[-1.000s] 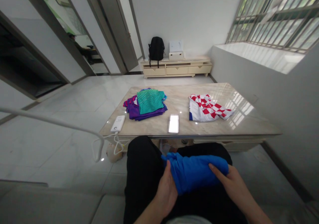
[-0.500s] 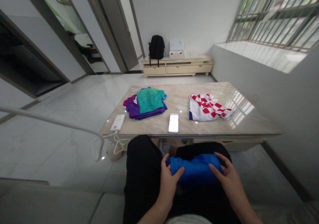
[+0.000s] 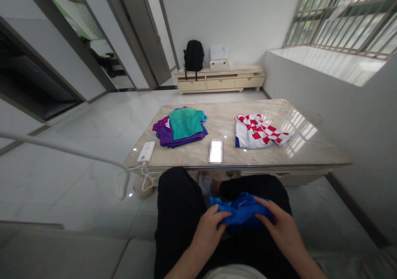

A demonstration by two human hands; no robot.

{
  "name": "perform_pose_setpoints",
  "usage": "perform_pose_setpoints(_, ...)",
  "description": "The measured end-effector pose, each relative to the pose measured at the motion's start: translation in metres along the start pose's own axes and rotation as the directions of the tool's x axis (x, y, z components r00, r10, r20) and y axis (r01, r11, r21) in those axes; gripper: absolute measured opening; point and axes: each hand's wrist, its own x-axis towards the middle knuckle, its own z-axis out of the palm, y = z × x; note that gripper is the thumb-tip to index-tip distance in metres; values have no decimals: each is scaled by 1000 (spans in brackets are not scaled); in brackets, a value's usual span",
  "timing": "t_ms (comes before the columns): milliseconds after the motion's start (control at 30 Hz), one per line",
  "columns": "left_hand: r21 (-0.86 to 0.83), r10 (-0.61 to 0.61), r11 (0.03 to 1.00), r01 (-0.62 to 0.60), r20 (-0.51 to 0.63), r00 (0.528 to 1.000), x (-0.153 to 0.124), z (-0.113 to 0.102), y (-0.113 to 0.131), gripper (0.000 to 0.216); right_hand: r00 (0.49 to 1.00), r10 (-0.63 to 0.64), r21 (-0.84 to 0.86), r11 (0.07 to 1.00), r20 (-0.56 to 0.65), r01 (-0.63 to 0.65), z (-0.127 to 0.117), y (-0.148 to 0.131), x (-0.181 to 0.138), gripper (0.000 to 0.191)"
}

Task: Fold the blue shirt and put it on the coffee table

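Observation:
A bright blue garment (image 3: 240, 211) lies bunched into a small bundle on my lap, over black trousers. My left hand (image 3: 208, 229) grips its left end, with the fingers curled over the fabric. My right hand (image 3: 279, 227) holds the right end, its fingers laid across the top. On the marble table (image 3: 192, 157) ahead lie a folded stack of purple and teal clothes (image 3: 181, 126) on the left and a red-and-white checked shirt (image 3: 257, 132) on the right.
A white power bank (image 3: 146, 152) with a cable sits at the table's near left corner, a white phone (image 3: 216, 151) near its front edge. A low cabinet (image 3: 218, 82) with a black backpack (image 3: 193, 56) stands at the far wall. A person sits beyond the left doorway.
The blue garment has been folded down from a long roll into a smaller bundle. Both hands have moved inward and closed on its ends.

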Motion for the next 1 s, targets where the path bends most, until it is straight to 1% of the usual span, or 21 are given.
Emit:
perform_pose_setpoints(67,114,14,993,-9,-37,999,-1,0,-2,32,999,-44,-55,998,-26,43,3,7,-1,36)
perform_pose_setpoints(200,363,123,929,-79,-100,987,-4,0,-1,17,994,-105,-168,981,-33,98,5,15,-4,27)
perform_pose_setpoints(267,444,193,889,-112,-142,971,-6,0,2,13,990,-137,-193,973,-36,127,5,15,-3,27)
perform_pose_setpoints(333,492,284,855,-165,-178,942,-7,-1,4,14,981,-181,-216,963,-62,164,4,14,-2,27)
perform_pose_setpoints(367,506,331,838,-203,-177,927,-7,-2,5,14,976,-203,-231,956,-78,180,3,13,-1,27)
perform_pose_setpoints(400,512,372,823,-244,-162,914,-7,-3,5,13,971,-222,-249,949,-88,194,2,12,-1,26)
perform_pose_setpoints(467,517,417,798,-310,-101,903,-6,-7,3,9,967,-247,-279,935,-62,221,0,10,-2,24)
perform_pose_setpoints(567,550,412,761,-345,1,911,2,-16,-1,7,973,-228,-291,929,33,227,-4,8,-2,22)
perform_pose_setpoints(633,581,399,737,-345,38,916,17,-26,-2,7,978,-195,-277,938,79,210,-8,5,6,23)
perform_pose_setpoints(700,603,386,724,-335,48,921,45,-40,4,7,981,-175,-259,947,78,189,-14,-3,30,22)
perform_pose_setpoints(767,629,374,714,-308,30,927,86,-58,20,7,985,-166,-253,953,37,170,-27,-19,71,19)
perform_pose_setpoints(800,639,376,711,-293,6,927,110,-69,34,10,986,-165,-255,953,8,161,-36,-30,98,17)
perform_pose_setpoints(833,651,379,708,-274,-24,925,136,-81,52,18,986,-165,-255,954,-13,156,-49,-44,127,18)
perform_pose_setpoints(900,669,414,698,-254,-88,906,186,-108,101,30,982,-175,-250,956,-72,152,-81,-78,187,19)
perform_pose_setpoints(933,681,454,688,-250,-135,881,209,-122,130,33,974,-186,-246,958,-132,149,-101,-97,214,21)
perform_pose_setpoints(967,709,554,650,-274,-196,809,229,-136,162,35,961,-205,-238,958,-188,158,-123,-118,239,25)
perform_pose_setpoints(1000,736,653,604,-306,-237,719,247,-149,193,36,931,-243,-231,956,-271,182,-146,-138,260,29)
